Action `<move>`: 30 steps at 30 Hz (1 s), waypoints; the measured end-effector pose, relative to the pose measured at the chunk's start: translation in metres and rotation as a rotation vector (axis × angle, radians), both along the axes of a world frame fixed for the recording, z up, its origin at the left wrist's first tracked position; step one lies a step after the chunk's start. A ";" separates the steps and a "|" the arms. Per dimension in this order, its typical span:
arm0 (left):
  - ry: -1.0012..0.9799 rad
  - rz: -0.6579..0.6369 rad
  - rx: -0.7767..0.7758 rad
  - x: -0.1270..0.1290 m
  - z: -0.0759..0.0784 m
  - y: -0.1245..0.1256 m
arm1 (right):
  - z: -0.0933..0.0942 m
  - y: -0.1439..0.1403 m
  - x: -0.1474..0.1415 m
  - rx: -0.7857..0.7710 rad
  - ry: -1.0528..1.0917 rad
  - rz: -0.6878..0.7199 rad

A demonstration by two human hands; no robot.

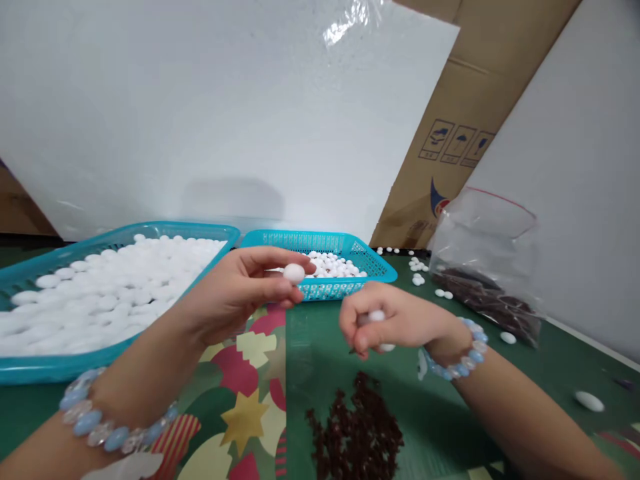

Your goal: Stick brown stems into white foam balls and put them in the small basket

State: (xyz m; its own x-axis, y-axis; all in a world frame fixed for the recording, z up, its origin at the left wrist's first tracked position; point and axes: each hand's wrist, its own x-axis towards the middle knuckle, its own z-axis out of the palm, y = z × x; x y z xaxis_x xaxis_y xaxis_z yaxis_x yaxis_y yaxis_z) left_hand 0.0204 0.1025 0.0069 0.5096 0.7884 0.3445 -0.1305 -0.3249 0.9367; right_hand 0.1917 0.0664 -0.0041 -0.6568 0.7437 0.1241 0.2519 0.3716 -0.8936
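Green table [320, 347]: left hand [235, 293] fingers pinch white bead [294, 273]; right hand [390, 327] fingers curled around another bead [377, 316].

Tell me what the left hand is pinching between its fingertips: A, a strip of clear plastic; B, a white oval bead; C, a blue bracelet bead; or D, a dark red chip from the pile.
B: the left hand pinches a smooth white oval bead at its fingertips, just in front of the small teal basket, while the dark red pile lies untouched on the mat below.
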 end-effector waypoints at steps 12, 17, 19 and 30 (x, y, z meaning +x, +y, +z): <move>-0.115 -0.050 -0.032 0.005 0.000 -0.011 | 0.012 -0.006 -0.022 -0.045 0.676 -0.221; -0.154 -0.039 0.005 0.007 -0.002 -0.012 | 0.007 -0.007 -0.022 -0.003 0.653 -0.288; -0.168 -0.047 0.016 0.008 -0.003 -0.012 | 0.005 -0.007 -0.023 0.021 0.640 -0.287; -0.197 -0.096 -0.008 0.010 -0.003 -0.015 | 0.006 -0.014 -0.028 0.114 0.649 -0.206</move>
